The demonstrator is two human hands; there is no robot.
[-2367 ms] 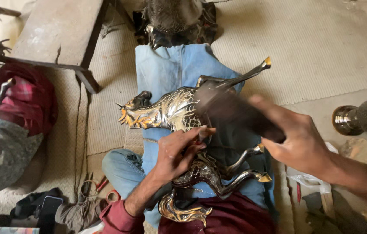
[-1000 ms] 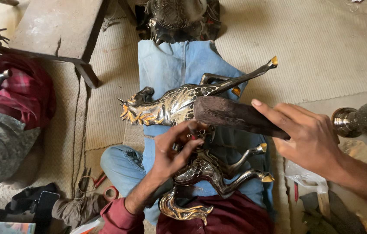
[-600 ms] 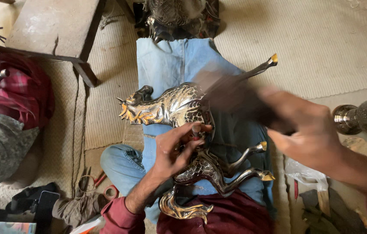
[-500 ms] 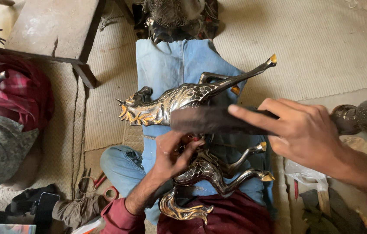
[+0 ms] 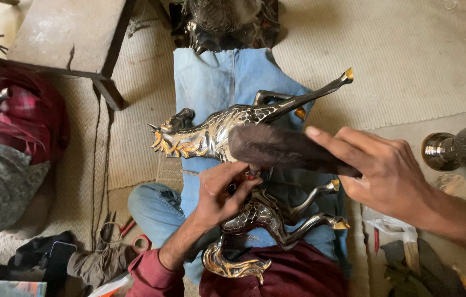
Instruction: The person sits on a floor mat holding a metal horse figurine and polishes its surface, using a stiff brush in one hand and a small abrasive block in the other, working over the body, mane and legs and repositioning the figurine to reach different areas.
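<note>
A shiny silver and gold metal horse figurine (image 5: 211, 132) lies across my lap on my blue jeans (image 5: 216, 77), head to the left, legs stretched to the right. My left hand (image 5: 219, 192) grips the horse's body from below, fingers curled around its middle. A dark bristly brush (image 5: 277, 149) rests on the horse's back, and my right hand (image 5: 387, 173) holds it from the right with fingers extended along its top.
A low wooden bench (image 5: 68, 38) stands at the upper left. Red and grey cloths (image 5: 18, 143) lie at the left. A metal vase-like piece (image 5: 458, 148) sits at the right. Small tools (image 5: 114, 228) and a tape roll lie on the woven mat.
My right hand has stroked the brush back and forth over the horse's back. The left hand has kept its hold on the horse.
</note>
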